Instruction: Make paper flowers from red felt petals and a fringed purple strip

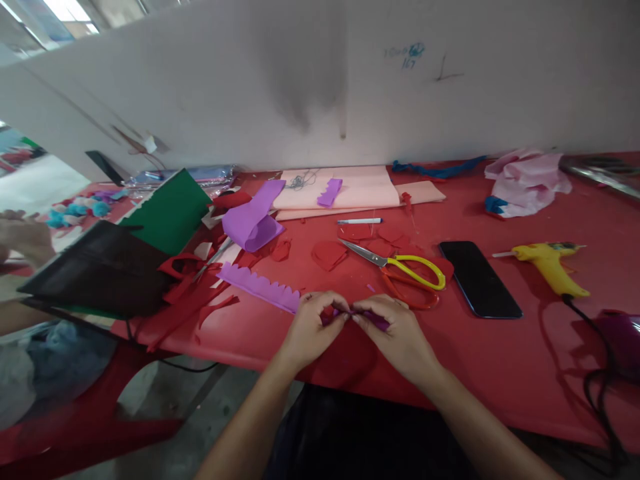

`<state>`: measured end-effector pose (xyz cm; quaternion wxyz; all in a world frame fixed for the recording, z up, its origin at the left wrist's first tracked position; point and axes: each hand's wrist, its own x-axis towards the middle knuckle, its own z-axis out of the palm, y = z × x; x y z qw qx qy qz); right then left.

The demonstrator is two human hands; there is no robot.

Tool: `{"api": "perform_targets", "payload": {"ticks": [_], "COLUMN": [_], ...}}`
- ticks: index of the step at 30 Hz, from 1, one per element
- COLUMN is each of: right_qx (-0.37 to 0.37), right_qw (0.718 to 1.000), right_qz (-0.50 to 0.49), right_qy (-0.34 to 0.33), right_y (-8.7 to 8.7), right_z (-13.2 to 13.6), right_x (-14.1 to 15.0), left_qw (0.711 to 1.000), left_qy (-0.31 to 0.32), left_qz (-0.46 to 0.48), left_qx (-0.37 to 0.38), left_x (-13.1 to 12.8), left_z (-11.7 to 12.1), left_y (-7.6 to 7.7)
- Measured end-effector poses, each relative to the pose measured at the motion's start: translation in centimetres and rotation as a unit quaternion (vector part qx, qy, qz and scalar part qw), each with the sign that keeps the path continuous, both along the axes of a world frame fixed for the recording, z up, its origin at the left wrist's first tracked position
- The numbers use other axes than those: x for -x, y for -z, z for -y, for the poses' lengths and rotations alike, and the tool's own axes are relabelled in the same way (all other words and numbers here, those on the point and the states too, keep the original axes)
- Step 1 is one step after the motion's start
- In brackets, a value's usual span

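Note:
A purple felt-like strip (260, 288) with a scalloped edge runs from the left across the table up to my left hand (314, 328). That hand is closed, its thumb and fingers pinching purple material. My right hand (397, 331) meets it fingertip to fingertip and is also pinched shut, with dark purple material showing under its fingers. The fingers hide how the material is folded between them. Just beyond my hands lie open scissors (385, 261) with one yellow and one orange handle. Red cut pieces (330, 255) are scattered nearby.
A black phone (480, 280) and a yellow glue gun (547, 263) with a cord lie at right. A curled purple sheet (253, 220), pen (360, 221) and pink sheets (360, 187) are farther back. Green sheet (167, 213) and dark sheet (100, 267) stand left, near another person's hand (25, 237).

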<state>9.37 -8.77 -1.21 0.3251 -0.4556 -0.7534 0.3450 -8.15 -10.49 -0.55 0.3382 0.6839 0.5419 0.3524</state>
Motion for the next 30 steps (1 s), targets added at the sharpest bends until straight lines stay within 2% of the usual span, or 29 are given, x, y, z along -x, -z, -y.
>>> {"api": "perform_targets", "payload": {"ticks": [13, 17, 24, 30], "right_qx": [-0.002, 0.001, -0.07, -0.024], "right_qw": [0.999, 0.998, 0.991, 0.996], "right_qz": [0.042, 0.062, 0.111, 0.088], "right_qy": [0.001, 0.005, 0.015, 0.019], "right_y": [0.2, 0.05, 0.38, 0.23], "right_z": [0.11, 0.25, 0.48, 0.28], "right_x": [-0.12, -0.04, 0.04, -0.03], "left_qw": [0.994, 0.995, 0.999, 0.996], "left_qy": [-0.03, -0.022, 0.011, 0.007], "left_qz": [-0.101, -0.093, -0.045, -0.091], "left_qx": [-0.018, -0.021, 0.02, -0.016], "left_x": [-0.32, -0.3, -0.11, -0.29], "left_z": [0.16, 0.02, -0.22, 0.17], "left_y": [-0.12, -0.04, -0.21, -0.27]}}
